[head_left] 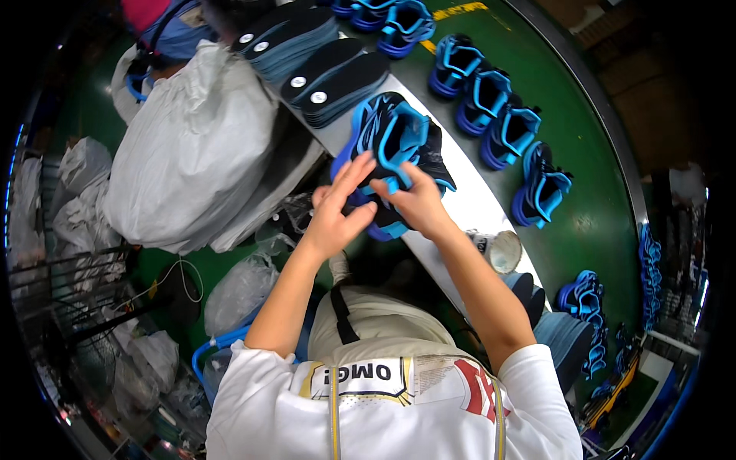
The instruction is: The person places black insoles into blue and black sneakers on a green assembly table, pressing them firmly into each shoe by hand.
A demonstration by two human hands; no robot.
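Note:
A black and blue high-collared sneaker (pixel 383 126) lies in front of me on the white bench (pixel 468 201), partly over the bench's near edge. My left hand (pixel 335 212) is against its near left side, fingers stretched out and thumb apart. My right hand (pixel 416 199) pinches the bright blue edge at the sneaker's heel collar. Just right of it is another dark shoe (pixel 435 157), partly covered. Below my hands more blue sole and trim shows; whether it is a separate shoe I cannot tell.
Stacked dark insoles (pixel 337 83) with round white stickers lie at the bench's far left, and more insoles (pixel 563 337) at its near right. A white tub (pixel 502 251) stands by my right forearm. Beyond, several sneakers (pixel 484 98) line a green surface. A large white sack (pixel 192 146) bulges at left.

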